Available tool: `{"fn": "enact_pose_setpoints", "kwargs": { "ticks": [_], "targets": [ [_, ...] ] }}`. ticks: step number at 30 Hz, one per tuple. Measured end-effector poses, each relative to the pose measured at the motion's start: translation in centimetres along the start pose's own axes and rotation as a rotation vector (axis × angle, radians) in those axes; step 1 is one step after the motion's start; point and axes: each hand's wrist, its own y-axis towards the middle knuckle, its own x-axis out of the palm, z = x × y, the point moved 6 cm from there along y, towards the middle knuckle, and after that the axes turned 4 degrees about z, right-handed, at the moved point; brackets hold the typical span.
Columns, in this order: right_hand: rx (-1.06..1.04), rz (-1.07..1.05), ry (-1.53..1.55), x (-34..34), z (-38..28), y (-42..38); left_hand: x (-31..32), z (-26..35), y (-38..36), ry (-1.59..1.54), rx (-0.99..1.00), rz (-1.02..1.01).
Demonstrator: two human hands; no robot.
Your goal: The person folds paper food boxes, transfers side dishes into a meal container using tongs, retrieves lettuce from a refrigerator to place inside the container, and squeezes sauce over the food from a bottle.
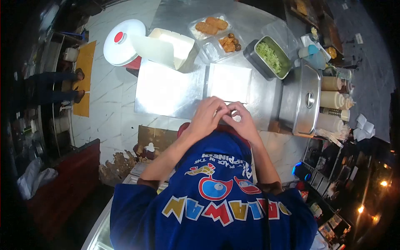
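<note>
Beyond the table's (264, 104) left edge, a co-worker's feet (79, 96) rest on an orange mat (85, 54), well apart from my position. A lidded jug (124, 45) stands next, red knob (119, 37) uppermost, presumably for easy lifting. The carton (180, 46) sits with its flap (154, 49) folded out leftward, which appears to keep its mouth accessible.

My left hand (207, 115) is at the near edge, fingers bent inward, tips meeting those of my right hand (243, 123). The posture suggests a fine pinch rather than a full-palm hold; whether anything is caught between the tips, I cannot tell. The white square (230, 85) lies just beyond both hands, near my midline, likely so that either can reach it; carton or sheet, I cannot determine. Behind it are see-through trays with fried pieces (212, 26) and orange food (228, 43), probably set back to spare working room.

On the right, a pan (252, 58) of green shreds (268, 56) sits at an angle, uncovered, seemingly for ready access. Beside it is a bin (306, 110), lid on. Bottles (331, 100) form the outermost row, apparently ranged along that side for my right arm.
</note>
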Motion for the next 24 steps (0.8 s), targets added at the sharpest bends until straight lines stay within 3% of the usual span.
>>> {"fn": "enact_pose_setpoints", "kwargs": {
  "ticks": [4,6,11,13,18,24],
  "targets": [
    [-0.006,-0.113,-0.022,1.0,1.5,-0.8,0.1,-1.4,-4.0,-0.188,-0.333,0.041],
    [-0.025,-0.074,0.033,1.3,-0.2,-0.4,-0.1,-2.0,-4.3,-0.306,-0.481,0.047],
    [-0.135,-0.034,0.048,1.5,-2.6,1.5,-0.9,-2.2,-2.8,-0.327,-0.486,0.046],
    [-0.118,-0.139,0.043,1.7,-1.7,2.3,-1.5,-2.5,-2.3,-0.312,-0.47,0.066],
    [0.056,-0.152,0.223,2.7,0.7,3.2,-2.0,-4.3,-2.0,-0.328,-0.476,0.174],
    [0.084,-0.117,0.093,2.9,1.4,6.8,0.8,-11.4,-3.0,-0.461,-0.679,0.326]
  ]
}}
